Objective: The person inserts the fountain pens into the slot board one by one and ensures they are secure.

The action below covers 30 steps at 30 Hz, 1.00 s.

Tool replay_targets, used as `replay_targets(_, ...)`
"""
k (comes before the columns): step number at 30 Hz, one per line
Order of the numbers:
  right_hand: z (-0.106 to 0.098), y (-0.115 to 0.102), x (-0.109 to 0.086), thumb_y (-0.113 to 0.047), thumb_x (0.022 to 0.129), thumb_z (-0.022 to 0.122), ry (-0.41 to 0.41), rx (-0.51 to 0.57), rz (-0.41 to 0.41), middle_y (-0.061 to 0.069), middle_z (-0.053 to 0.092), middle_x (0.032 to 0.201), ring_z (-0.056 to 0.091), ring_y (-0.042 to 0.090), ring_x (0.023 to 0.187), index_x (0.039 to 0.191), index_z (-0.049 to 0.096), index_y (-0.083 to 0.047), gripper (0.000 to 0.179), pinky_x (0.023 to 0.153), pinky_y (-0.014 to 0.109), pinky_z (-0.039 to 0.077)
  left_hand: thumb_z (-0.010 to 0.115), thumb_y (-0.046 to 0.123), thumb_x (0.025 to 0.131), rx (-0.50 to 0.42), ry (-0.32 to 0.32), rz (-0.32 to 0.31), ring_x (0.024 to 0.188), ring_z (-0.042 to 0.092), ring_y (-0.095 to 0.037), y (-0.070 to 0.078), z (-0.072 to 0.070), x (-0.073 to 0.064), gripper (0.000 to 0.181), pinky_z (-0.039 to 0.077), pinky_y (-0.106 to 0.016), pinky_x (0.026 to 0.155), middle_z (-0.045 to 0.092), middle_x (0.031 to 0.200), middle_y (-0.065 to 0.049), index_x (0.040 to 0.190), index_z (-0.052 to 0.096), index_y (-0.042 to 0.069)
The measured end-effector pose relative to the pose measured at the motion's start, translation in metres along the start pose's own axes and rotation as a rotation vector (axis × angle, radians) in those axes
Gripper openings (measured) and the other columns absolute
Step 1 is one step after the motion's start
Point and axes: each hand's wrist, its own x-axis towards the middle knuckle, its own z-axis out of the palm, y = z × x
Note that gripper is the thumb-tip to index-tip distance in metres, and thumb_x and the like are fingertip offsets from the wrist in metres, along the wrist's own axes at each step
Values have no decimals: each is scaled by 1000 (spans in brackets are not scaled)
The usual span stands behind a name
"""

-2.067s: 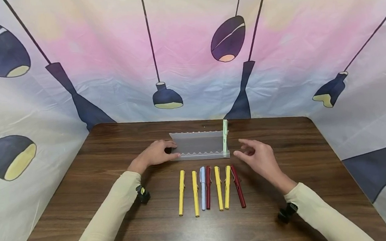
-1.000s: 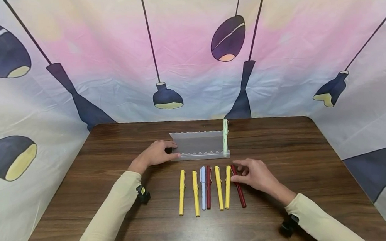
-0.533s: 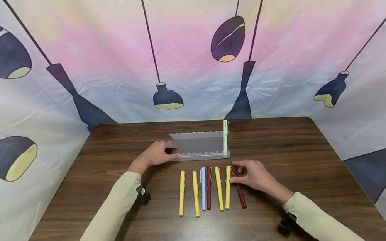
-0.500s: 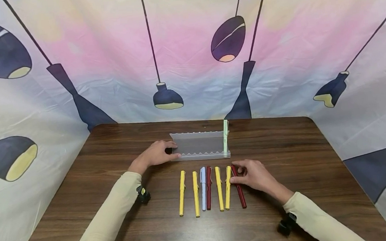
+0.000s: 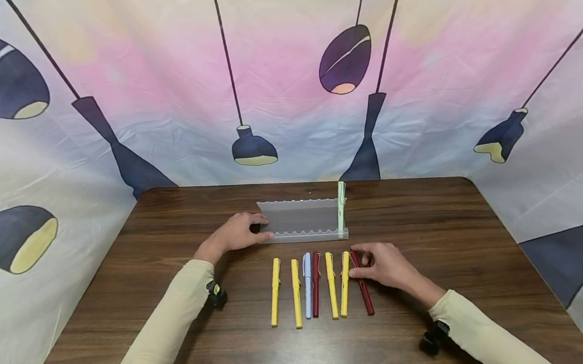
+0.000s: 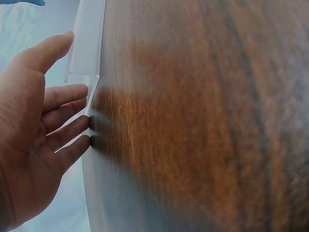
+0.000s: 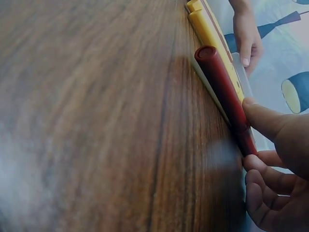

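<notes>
- Right hand (image 5: 386, 263) at work here, thumb and fingertips pinching the slim dark red pen (image 5: 366, 298) at the right end of the row, near its clip end, the pen lying on the dark wood-grain tabletop (image 5: 308, 356).
- Just beside it, a yellow pen (image 5: 345, 288), close to the thumb.
- Along the row, more: three other yellow pens, a pale blue pen (image 5: 308, 286) and a second dark red pen (image 5: 316, 288) beside it.
- Left hand (image 5: 235, 232), fingers loosely extended, touches the left end of the clear plastic notched pen rack (image 5: 300, 216).
- A pale green pen (image 5: 341, 212) leans in the rack's right end!
</notes>
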Motion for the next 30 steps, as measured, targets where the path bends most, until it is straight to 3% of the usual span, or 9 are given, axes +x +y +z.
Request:
replay_targets(9, -1, 0, -1, -27, 85, 85, -24, 38, 12, -10, 60, 68, 53, 6, 58, 132, 67, -5, 55, 53, 25, 41, 66, 50, 96, 4, -2, -10, 139, 50, -37, 0, 0, -1, 63, 40, -53, 113, 56, 147, -21, 136, 65, 2)
replay_targets(30, 0, -1, -1, -13, 86, 74, 76, 8, 57, -7, 61, 69, 52, 7, 53, 116, 70, -7, 31, 52, 24, 41, 66, 51, 96, 7, 2, -10, 139, 50, -37, 0, 1, -2, 63, 41, -53, 113, 56, 146, -21, 136, 66, 2)
